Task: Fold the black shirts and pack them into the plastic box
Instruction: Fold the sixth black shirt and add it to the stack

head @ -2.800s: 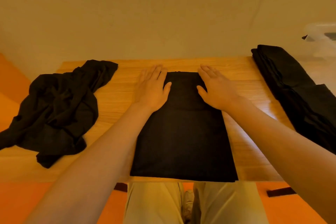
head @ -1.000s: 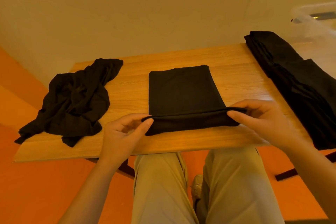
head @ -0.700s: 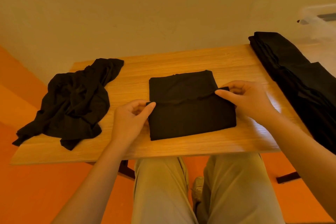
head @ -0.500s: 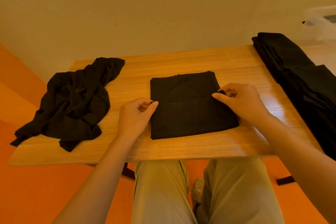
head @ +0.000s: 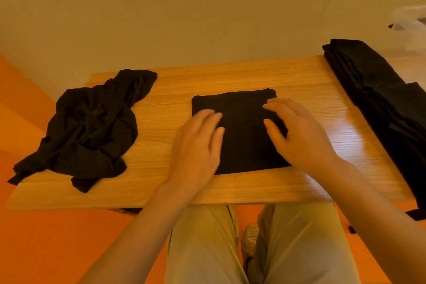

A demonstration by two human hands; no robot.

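Mid-desk (head: 161,191): folded shirt (head: 239,131).
Left hand (head: 196,145), right hand (head: 299,136) flat on it, fingers spread, gripping nothing.

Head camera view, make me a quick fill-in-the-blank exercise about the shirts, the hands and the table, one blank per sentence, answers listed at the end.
1. The folded shirt lies at the ___ of the wooden table.
2. The crumpled shirt lies toward the table's ___ end.
3. The left hand and the right hand both have ___ fingers over the folded shirt.
4. The stack of folded shirts lies along the table's ___ edge.

Answers: middle; left; spread; right
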